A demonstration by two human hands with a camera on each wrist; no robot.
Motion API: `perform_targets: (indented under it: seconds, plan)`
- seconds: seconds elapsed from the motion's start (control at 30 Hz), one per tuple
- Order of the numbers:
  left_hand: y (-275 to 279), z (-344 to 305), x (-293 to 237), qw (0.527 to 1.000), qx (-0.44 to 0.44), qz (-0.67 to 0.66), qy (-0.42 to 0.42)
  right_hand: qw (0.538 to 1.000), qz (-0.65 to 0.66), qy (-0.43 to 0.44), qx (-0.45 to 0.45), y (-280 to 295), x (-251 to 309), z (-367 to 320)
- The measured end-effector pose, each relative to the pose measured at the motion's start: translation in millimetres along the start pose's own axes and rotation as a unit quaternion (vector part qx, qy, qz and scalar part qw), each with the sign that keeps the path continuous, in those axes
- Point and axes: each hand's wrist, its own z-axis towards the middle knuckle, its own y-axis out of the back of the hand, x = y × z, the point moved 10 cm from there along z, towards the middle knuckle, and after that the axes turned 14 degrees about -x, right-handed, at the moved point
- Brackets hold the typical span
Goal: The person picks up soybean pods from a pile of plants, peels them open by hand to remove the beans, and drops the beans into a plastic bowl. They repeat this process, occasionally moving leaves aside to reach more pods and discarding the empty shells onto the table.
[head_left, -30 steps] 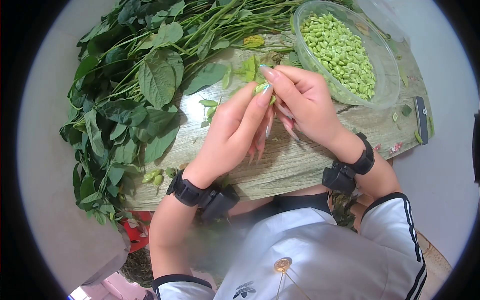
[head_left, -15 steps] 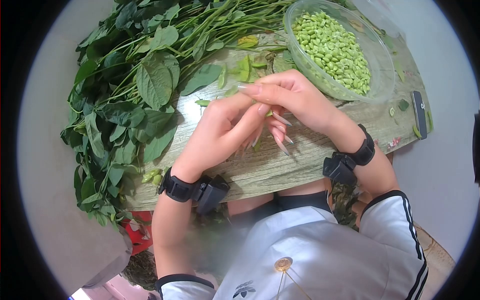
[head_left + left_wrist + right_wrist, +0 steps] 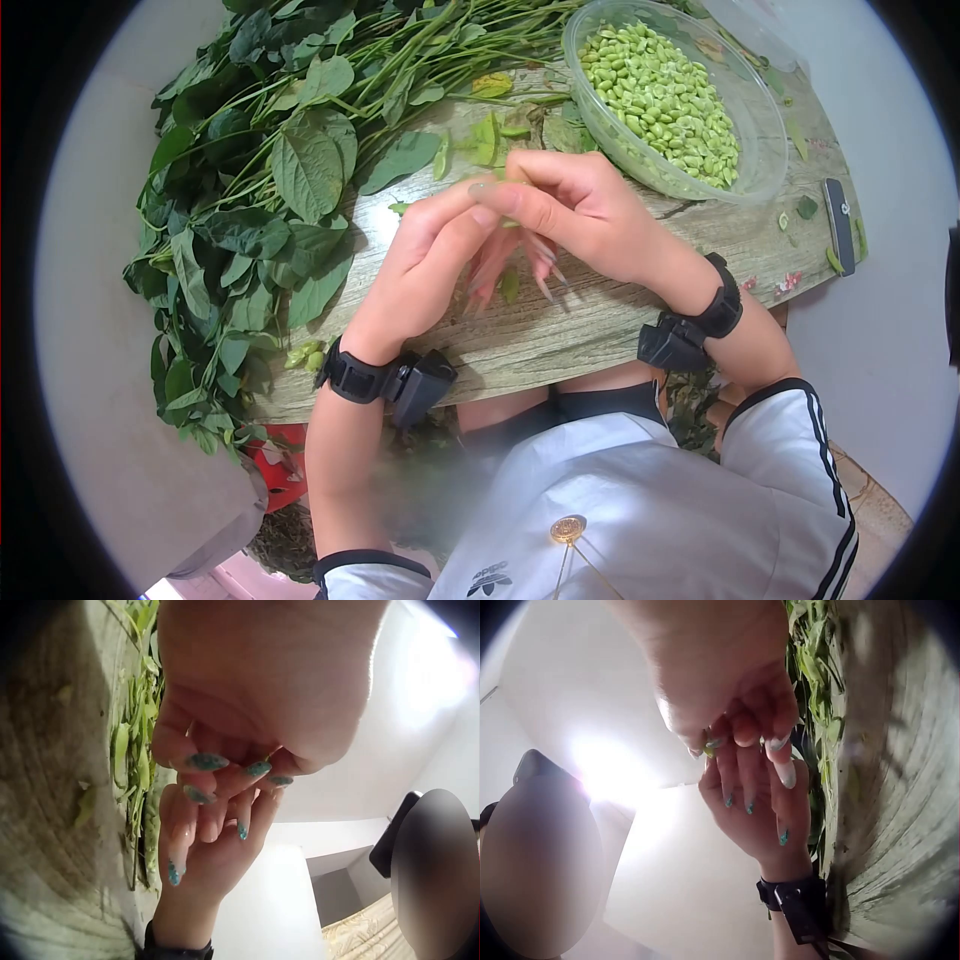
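left hand (image 3: 415,265) and right hand (image 3: 600,220) are meeting above the table (image 3: 580,335), curled fingers narrowly pinching a mostly hidden green piece (image 3: 709,751) between them.

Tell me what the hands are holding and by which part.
A small green piece, mostly hidden; which part of it is gripped cannot be told.
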Motion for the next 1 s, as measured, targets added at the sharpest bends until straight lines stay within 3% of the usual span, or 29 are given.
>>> perform_targets:
  seconds: [0.2,0.33,0.4,0.47,0.5,0.63,0.67,0.73,0.77,0.83,0.87,0.93,1.0]
  plan:
    - [6,1,3,0.997,-0.030,-0.016,0.065,0.999,-0.033,0.023,0.006,-2,4,-3]
    - [8,4,-7,0.999,-0.036,-0.030,0.011,0.997,-0.048,0.049,-0.025,-1,11,-4]
    - [13,4,-1,0.996,-0.064,-0.037,0.058,0.995,-0.073,0.064,-0.034,1,15,-3]
    - [12,6,-3,0.996,-0.060,-0.057,0.039,0.935,-0.234,0.234,-0.128,14,47,-9]
    - [12,7,-6,0.995,-0.055,-0.077,0.020,0.935,-0.234,0.234,-0.129,16,49,-8]
    - [13,6,2,0.992,-0.056,-0.092,0.059,0.860,-0.161,0.352,-0.334,71,95,-23]
    - [11,7,2,0.994,-0.038,-0.086,0.056,0.860,-0.160,0.351,-0.334,75,106,-22]
    - [8,7,3,0.995,-0.021,-0.077,0.053,0.756,-0.372,0.309,-0.440,90,126,-28]
    - [7,6,2,0.996,-0.023,-0.074,0.043,0.756,-0.372,0.309,-0.441,95,122,-25]
    - [5,7,0,0.997,-0.023,-0.071,0.034,0.648,-0.469,0.346,-0.491,97,122,-29]
    - [4,6,-1,0.998,-0.017,-0.053,0.023,0.646,-0.470,0.345,-0.492,99,121,-31]
    - [1,7,-4,0.999,-0.013,-0.035,0.011,0.665,-0.452,0.472,-0.361,67,129,-34]
    - [1,6,-2,1.000,-0.013,0.004,0.011,0.827,-0.348,0.370,-0.241,42,103,-17]
